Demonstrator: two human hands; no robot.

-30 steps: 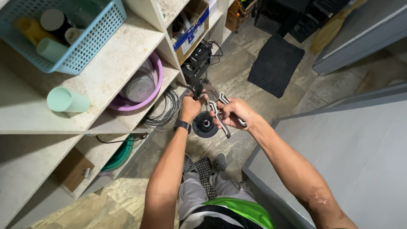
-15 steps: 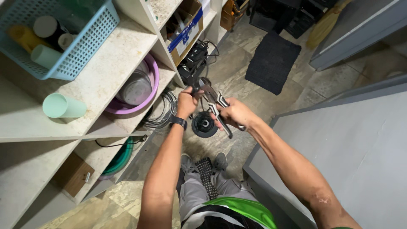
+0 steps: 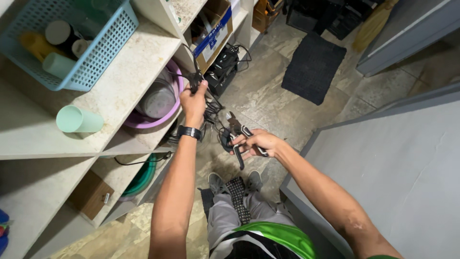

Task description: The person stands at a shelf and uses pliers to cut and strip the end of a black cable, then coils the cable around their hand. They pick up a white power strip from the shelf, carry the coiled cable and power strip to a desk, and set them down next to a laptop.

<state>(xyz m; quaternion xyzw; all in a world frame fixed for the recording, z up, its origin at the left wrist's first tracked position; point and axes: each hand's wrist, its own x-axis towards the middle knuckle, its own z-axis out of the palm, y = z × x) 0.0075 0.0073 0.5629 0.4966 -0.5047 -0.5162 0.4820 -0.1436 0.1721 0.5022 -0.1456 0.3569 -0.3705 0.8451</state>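
Observation:
My left hand [image 3: 194,101] is raised near the edge of the shelf unit and grips a bundle of black cables [image 3: 207,106] that hang down from it. A black watch sits on that wrist. My right hand [image 3: 258,143] is lower and to the right, closed around the black handles of a pair of pliers [image 3: 238,134], whose metal jaws point up toward the hanging cables. A dark round object hangs behind the pliers, mostly hidden.
White shelves [image 3: 124,86] hold a blue basket [image 3: 91,57] of bottles, a mint cup [image 3: 78,120], a purple basin [image 3: 158,103] and a cardboard box [image 3: 211,33]. A green basin [image 3: 141,175] sits lower. A black mat [image 3: 314,67] lies on the floor; a grey panel [image 3: 393,182] stands right.
My left hand has lifted the cable bundle up and away toward the shelf edge. My right hand with the pliers has stayed lower, so the hands are farther apart.

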